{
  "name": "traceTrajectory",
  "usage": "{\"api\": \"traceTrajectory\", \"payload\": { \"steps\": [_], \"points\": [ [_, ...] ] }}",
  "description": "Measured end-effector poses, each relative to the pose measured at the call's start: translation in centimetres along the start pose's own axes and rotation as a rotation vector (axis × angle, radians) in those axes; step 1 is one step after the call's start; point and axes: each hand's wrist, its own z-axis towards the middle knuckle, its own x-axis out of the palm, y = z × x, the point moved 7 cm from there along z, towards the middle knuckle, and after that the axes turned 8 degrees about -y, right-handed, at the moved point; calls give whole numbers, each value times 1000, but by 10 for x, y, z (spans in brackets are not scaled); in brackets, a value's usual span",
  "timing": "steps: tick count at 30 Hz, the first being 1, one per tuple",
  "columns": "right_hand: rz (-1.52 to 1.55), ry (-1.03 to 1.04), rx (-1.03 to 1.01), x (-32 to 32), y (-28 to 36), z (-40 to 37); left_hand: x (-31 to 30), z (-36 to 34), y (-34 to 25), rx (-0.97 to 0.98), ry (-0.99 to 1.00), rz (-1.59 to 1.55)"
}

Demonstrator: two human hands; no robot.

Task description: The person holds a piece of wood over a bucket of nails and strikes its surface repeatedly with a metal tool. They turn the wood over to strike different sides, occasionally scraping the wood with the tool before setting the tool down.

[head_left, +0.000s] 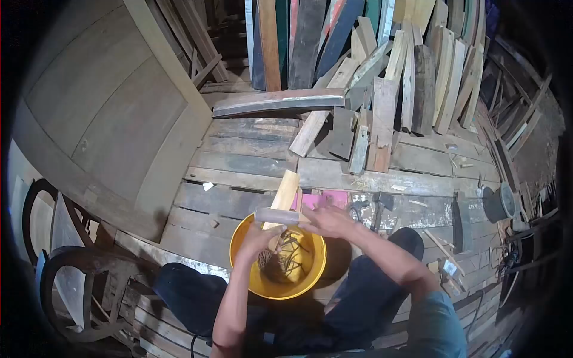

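Note:
Over the yellow bucket [320, 262], my left hand [258, 240] is closed around the lower part of a pale wood piece [286, 190], which points up and away. My right hand [332, 222] grips the right end of a flat grey blade-like bar [277, 216]. This bar lies crosswise over the wood piece, close above my left hand. Thin dark sticks or nails [290, 253] lie inside the bucket; they are too small to tell apart. My fingers partly hide both held things.
The bucket stands between my knees on a plank floor [239, 165]. Pink material [335, 197] lies just beyond it. Wood offcuts [382, 119] and leaning boards fill the back. A large panel [113, 101] stands left, a curved wooden frame [59, 262] lower left, and a grey container [506, 200] right.

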Motion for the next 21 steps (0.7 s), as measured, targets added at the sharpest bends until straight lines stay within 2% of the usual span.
{"api": "traceTrajectory", "payload": {
  "steps": [1,3,4,7,8,9,10,11,12,14,17,18,20,21],
  "points": [
    [-8,60,56,3,0,2,-1,4,-2,-4,2,14],
    [139,78,300,-3,-27,13,-3,0,9,-41,20,55],
    [43,107,430,-1,-49,17,-2,2,11,-44,53,32],
    [135,75,365,2,-34,11,0,-2,11,-77,20,37],
    [63,167,274,11,-15,8,1,-1,12,-20,10,-22],
    [-32,168,95,17,5,5,3,3,9,32,7,-12],
    [-44,150,81,16,1,6,3,3,9,73,-1,6],
    [-44,136,77,16,-1,5,2,-2,8,102,-6,32],
    [29,142,228,18,-16,6,0,0,15,-29,-9,76],
    [135,146,519,9,-56,15,-1,-1,9,-10,-13,94],
    [182,16,351,2,-28,12,0,-2,20,-42,4,50],
    [149,128,252,-1,-1,14,0,1,20,-49,2,34],
    [2,160,111,16,9,7,3,-2,8,32,-24,79],
    [-7,156,206,18,-4,5,1,-7,9,58,-36,109]
  ]
}}
